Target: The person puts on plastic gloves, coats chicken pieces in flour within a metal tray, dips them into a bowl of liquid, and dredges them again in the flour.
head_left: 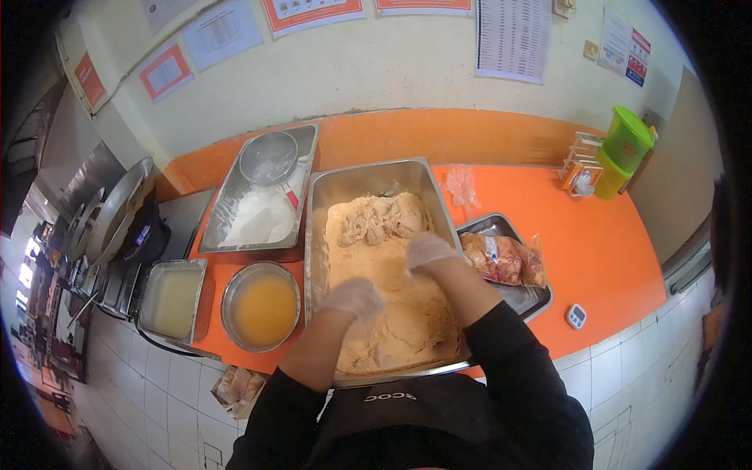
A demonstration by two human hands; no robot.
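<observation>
A deep steel tray [315,235] in front of me holds pale orange breading flour [407,329]. Lumpy, flour-coated pieces [380,219] are heaped at its far end; they look like battered meat, but I cannot make out the kind. Both my hands wear clear plastic gloves. My left hand [356,299] is over the left part of the flour, near the tray's middle. Farther back and to the right, my right hand [431,252] hovers by the near side of the heap. Blur and the gloves hide the fingers' shape on both, and nothing shows clearly in either.
Left of the tray stand a steel pan of white flour [258,215] with a sieve [269,159], a bowl of orange liquid [265,309] and a container of cloudy liquid [174,301]. At right are bagged raw meat [505,258] on a tray, a timer [576,316] and green containers [627,141].
</observation>
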